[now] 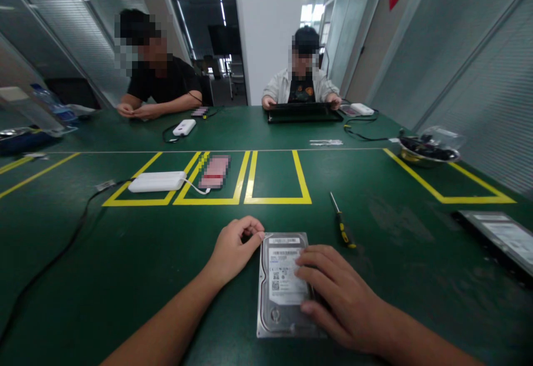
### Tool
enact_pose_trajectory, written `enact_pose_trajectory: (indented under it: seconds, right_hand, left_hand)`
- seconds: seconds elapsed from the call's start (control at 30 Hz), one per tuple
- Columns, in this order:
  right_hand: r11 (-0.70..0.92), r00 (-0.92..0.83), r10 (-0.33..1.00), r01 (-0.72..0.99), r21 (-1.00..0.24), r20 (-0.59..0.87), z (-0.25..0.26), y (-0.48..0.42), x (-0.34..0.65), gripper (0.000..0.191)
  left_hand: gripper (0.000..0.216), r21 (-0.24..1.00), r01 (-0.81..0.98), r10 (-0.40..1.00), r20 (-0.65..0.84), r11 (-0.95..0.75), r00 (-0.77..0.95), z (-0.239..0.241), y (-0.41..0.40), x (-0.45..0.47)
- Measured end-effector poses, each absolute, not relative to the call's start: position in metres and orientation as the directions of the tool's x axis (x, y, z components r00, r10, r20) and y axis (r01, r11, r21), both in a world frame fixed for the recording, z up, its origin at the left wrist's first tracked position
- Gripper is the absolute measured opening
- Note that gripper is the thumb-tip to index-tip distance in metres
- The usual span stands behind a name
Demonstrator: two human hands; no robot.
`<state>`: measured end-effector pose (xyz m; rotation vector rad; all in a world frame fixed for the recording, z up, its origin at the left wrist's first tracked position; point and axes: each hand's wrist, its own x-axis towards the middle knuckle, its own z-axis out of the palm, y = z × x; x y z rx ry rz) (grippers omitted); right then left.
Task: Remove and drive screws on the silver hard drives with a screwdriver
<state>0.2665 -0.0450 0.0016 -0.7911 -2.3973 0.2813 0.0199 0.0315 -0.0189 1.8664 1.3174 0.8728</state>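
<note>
A silver hard drive (287, 294) with a white printed label lies flat on the green table in front of me. At its far left corner, my left hand (237, 246) has thumb and index finger pinched together; anything between the fingertips is too small to make out. My right hand (337, 294) rests across the drive's right side, fingers spread, with fingertips on the label and the thumb lower down. Beyond that hand, a screwdriver (343, 227) with a black and yellow handle lies with its tip pointing away from me.
Yellow tape boxes mark the table. A white power bank (157, 181) is cabled to a blurred pink phone (215, 171). At right are a bowl (428, 155) of dark items and another drive-like device (499, 238). Two people sit opposite, one holding a black panel (306, 113).
</note>
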Motion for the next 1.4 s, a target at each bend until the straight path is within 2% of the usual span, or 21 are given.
enact_pose_trajectory:
  seconds: [0.07,0.17,0.23,0.33,0.43,0.6,0.77,1.4]
  right_hand:
    - [0.744,-0.544,0.655,0.588,-0.319,0.525,-0.002,-0.038,0.272,0.014]
    - [0.572,-0.383,0.737,0.792,-0.212,0.557,-0.004,-0.025,0.285,0.015]
    - [0.415,-0.3,0.806,0.901,-0.127,0.51,-0.003,-0.017,0.295,0.018]
    - [0.212,-0.186,0.903,0.977,-0.025,0.386,-0.002,-0.011,0.304,0.018]
    - [0.114,-0.113,0.956,0.993,0.012,0.27,-0.003,-0.01,0.306,0.025]
    - [0.05,-0.045,0.984,0.998,-0.025,0.173,-0.004,-0.006,0.31,0.028]
    - [0.059,-0.054,0.995,0.996,-0.068,0.078,-0.002,-0.001,0.316,0.03]
    - [0.048,-0.048,0.997,0.999,0.0,0.059,-0.004,-0.002,0.312,0.035]
  left_hand:
    - [0.01,0.822,0.508,0.954,0.136,-0.259,0.266,-0.019,0.031,0.019]
    - [0.011,0.808,0.526,0.954,0.141,-0.265,0.265,-0.018,0.03,0.019]
    - [0.01,0.803,0.534,0.954,0.141,-0.266,0.264,-0.018,0.03,0.018]
    - [0.009,0.806,0.531,0.955,0.14,-0.263,0.262,-0.019,0.03,0.018]
    - [0.009,0.817,0.516,0.957,0.14,-0.257,0.255,-0.019,0.03,0.018]
    - [0.009,0.824,0.513,0.962,0.132,-0.241,0.24,-0.019,0.03,0.018]
    - [0.01,0.808,0.533,0.958,0.13,-0.252,0.256,-0.019,0.03,0.016]
    - [0.015,0.83,0.532,0.964,0.027,-0.169,0.265,-0.019,0.036,0.017]
